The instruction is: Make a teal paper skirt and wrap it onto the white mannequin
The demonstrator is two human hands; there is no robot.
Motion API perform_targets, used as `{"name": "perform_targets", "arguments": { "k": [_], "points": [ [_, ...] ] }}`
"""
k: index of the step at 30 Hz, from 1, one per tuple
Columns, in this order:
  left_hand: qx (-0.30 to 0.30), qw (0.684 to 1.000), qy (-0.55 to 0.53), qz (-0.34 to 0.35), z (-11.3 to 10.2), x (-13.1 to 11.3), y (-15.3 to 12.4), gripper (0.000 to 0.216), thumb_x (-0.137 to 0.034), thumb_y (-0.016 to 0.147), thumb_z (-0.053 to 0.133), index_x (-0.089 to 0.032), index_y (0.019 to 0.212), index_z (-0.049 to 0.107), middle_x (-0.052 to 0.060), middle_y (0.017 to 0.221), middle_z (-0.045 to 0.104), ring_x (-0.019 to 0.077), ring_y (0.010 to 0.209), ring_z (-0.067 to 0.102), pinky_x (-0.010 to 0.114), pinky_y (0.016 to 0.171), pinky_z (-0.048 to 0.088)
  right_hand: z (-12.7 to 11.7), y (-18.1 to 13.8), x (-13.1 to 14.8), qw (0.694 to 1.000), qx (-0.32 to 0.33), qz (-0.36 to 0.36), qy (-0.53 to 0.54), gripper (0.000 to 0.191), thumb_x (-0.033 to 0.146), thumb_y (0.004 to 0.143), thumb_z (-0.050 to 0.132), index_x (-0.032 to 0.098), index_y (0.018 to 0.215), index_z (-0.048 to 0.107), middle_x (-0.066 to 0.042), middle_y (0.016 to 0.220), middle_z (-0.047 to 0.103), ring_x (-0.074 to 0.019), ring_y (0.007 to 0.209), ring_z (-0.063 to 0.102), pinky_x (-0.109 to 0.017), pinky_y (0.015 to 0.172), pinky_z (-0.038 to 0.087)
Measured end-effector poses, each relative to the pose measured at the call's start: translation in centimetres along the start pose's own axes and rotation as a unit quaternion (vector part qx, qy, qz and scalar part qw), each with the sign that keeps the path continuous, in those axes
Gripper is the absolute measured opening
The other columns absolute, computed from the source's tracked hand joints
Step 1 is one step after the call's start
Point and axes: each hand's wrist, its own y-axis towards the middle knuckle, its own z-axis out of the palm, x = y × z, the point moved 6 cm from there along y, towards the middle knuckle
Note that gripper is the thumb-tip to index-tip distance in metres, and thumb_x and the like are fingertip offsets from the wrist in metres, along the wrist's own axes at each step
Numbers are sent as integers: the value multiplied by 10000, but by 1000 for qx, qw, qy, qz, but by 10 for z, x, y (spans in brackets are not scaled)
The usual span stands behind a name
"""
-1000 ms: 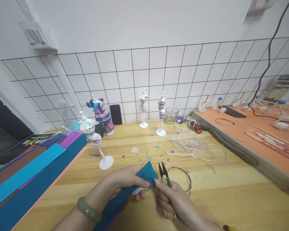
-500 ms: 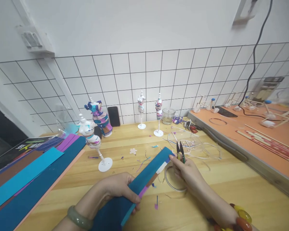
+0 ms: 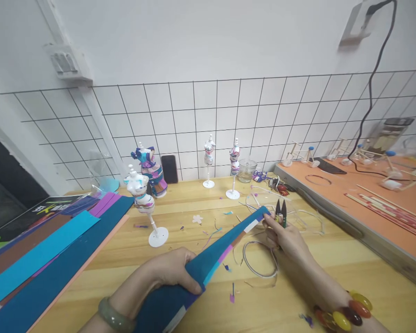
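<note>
A long teal strip (image 3: 225, 243), fabric or paper, stretches between my hands above the table. Its near edge carries patches of white, brown, purple and light blue. My left hand (image 3: 175, 273) pinches it near the middle, thumb on top, and the rest runs down toward me out of view. The strip's far end sits between the thumb and fingers of my right hand (image 3: 286, 236). In that same hand is a pair of thread snips (image 3: 281, 212), blades pointing up and away. A coil of wire or cord (image 3: 260, 276) lies on the table below the right hand.
Small white dress forms (image 3: 140, 192) on stands and one dressed in coloured ruffles (image 3: 154, 175) stand behind. Strips (image 3: 69, 245) of several colours lie left. A phone (image 3: 169, 169) and a glass (image 3: 247, 170) are by the wall. An orange board (image 3: 336, 185) borders the right.
My right hand has moved right, drawing the strip's far end along. More of the coloured edge now shows beyond my left thumb, and another white patch appears below it. The view has shifted slightly.
</note>
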Motion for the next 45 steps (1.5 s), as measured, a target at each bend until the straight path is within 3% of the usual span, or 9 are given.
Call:
{"name": "perform_targets", "arguments": {
  "k": [6, 13, 19, 22, 25, 30, 35, 40, 45],
  "points": [
    [-47, 986, -152, 40, -6, -15, -4, 271, -210, 467, 794, -145, 712, 698, 13, 658, 680, 143, 563, 580, 235, 538, 444, 12, -11, 1, 997, 21, 14, -70, 440, 410, 666, 719, 133, 989, 606, -38, 711, 643, -8, 346, 219, -179, 326, 152],
    [-143, 937, -295, 125, -21, -45, -8, 317, -231, 515, 804, -142, 785, 663, -4, 629, 669, 111, 537, 589, 220, 545, 476, 30, -31, -3, 982, 71, 16, -175, 542, 458, 684, 682, 130, 1102, 573, -96, 855, 691, -18, 327, 275, -189, 346, 178],
    [-217, 880, -386, 170, -18, -58, -5, 242, -169, 592, 763, -125, 796, 640, 19, 662, 688, 114, 563, 612, 227, 586, 513, 57, -58, -21, 956, 189, 16, -224, 426, 494, 680, 669, 145, 924, 660, -87, 778, 699, -172, 599, 578, -239, 501, 410],
    [-227, 864, -415, 170, -10, -56, 1, 222, -138, 608, 741, -113, 806, 641, 51, 683, 702, 145, 579, 634, 262, 609, 529, 74, -77, -31, 943, 273, 21, -187, 364, 463, 699, 671, 165, 906, 649, -48, 751, 665, -169, 701, 578, -252, 658, 430],
    [-229, 854, -439, 160, -3, -48, 10, 224, -113, 607, 734, -109, 809, 638, 62, 694, 707, 157, 593, 645, 275, 631, 533, 84, -90, -44, 937, 321, 63, -124, 375, 495, 651, 695, 160, 791, 604, 28, 577, 512, -109, 548, 459, -215, 545, 371],
    [-215, 850, -464, 130, 0, -29, 23, 169, -166, 644, 726, -97, 762, 626, 78, 672, 697, 164, 613, 651, 259, 606, 524, 82, -92, -60, 936, 307, 96, -140, 431, 496, 583, 736, 166, 580, 458, 90, 456, 313, -56, 450, 274, -187, 460, 252],
    [-203, 844, -484, 110, -4, -14, 32, 147, -232, 710, 676, -113, 759, 605, 72, 660, 690, 172, 625, 654, 270, 587, 520, 80, -95, -71, 929, 307, 130, -159, 447, 565, 587, 692, 180, 589, 464, 69, 480, 370, -64, 434, 317, -189, 438, 256],
    [-194, 848, -480, 113, -7, -7, 35, 151, -150, 638, 727, -110, 721, 607, 73, 649, 690, 176, 633, 655, 262, 613, 511, 80, -99, -73, 935, 294, 164, -114, 454, 604, 589, 675, 179, 659, 532, 45, 544, 410, -90, 503, 401, -200, 518, 363],
    [-209, 845, -482, 105, -11, -2, 36, 216, -112, 575, 763, -116, 724, 606, 62, 624, 687, 190, 592, 663, 284, 587, 519, 75, -99, -65, 937, 259, 153, -179, 442, 549, 516, 744, 171, 656, 563, 7, 631, 498, -138, 635, 498, -213, 613, 419]
  ]
}}
